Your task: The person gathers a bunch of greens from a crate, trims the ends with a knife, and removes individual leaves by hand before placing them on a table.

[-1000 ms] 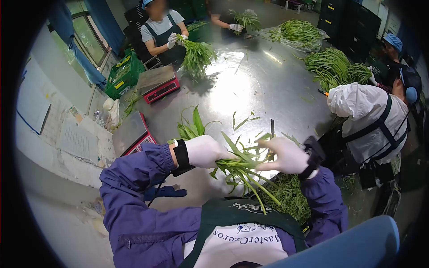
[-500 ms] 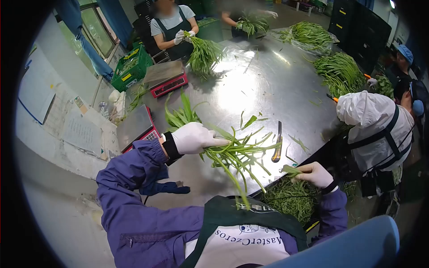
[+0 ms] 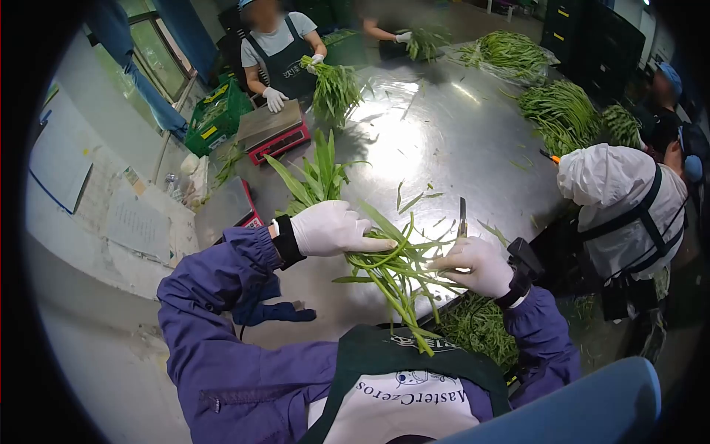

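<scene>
My left hand [image 3: 333, 228], in a white glove, is wrapped round a bunch of leafy greens that look like water spinach [image 3: 318, 177]. The leaves fan out beyond it, while the loose stems hang towards my apron. My right hand [image 3: 481, 268], also gloved, has thumb and forefinger pinched at the right side of those stems; what lies between the fingertips cannot be made out. Just beyond it lies a utility knife [image 3: 463, 214] on the metal table [image 3: 399, 159], its handle mostly hidden by my hand.
Trimmed greens fill a container [image 3: 481, 329] below the table edge. Two red scales [image 3: 277, 140] [image 3: 248, 203] stand at the left. Piles of greens [image 3: 558, 115] lie at the far right. Co-workers [image 3: 285, 55] [image 3: 625, 207] stand round the table.
My right hand has moved left and up from above the trimmings to the stems; the leaf it held no longer shows. The far co-worker's one hand has dropped to the scale.
</scene>
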Action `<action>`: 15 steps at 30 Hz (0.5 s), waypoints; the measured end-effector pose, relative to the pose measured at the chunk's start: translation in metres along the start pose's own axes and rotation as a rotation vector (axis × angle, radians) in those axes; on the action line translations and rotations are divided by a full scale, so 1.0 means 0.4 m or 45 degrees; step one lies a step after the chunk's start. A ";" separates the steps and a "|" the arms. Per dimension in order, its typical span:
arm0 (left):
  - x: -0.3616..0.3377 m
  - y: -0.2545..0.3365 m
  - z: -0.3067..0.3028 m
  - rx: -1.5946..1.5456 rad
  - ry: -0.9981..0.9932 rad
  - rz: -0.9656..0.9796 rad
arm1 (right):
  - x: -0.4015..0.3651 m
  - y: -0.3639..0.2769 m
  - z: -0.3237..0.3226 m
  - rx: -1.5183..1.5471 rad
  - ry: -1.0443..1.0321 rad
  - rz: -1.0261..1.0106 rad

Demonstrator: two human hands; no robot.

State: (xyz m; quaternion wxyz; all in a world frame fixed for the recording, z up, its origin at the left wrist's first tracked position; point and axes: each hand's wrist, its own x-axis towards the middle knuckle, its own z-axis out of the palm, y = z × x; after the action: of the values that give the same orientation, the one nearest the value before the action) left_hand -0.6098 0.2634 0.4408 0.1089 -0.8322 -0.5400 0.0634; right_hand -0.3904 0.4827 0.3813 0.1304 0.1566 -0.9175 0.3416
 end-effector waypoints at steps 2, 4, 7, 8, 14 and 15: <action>-0.009 0.002 -0.001 -0.013 -0.030 -0.031 | -0.012 0.002 0.010 -0.011 0.048 0.016; -0.018 0.005 0.000 -0.025 -0.060 -0.062 | -0.030 0.007 0.019 0.110 0.121 0.020; -0.031 0.007 0.008 -0.025 -0.014 -0.051 | -0.062 0.002 0.017 0.282 0.242 0.125; -0.035 0.005 0.011 -0.017 0.009 -0.033 | -0.076 0.002 0.012 0.334 0.290 0.223; -0.039 0.001 -0.007 0.025 0.053 -0.021 | -0.117 0.071 -0.034 -0.211 0.354 0.673; -0.028 0.004 -0.008 0.023 0.130 0.003 | -0.087 0.055 -0.041 -0.123 0.594 0.630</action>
State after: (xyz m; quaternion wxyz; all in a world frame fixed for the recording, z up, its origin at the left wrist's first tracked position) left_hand -0.6124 0.2521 0.4434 0.1439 -0.8340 -0.5320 0.0257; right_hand -0.3647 0.5165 0.3684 0.2571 -0.1594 -0.8882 0.3458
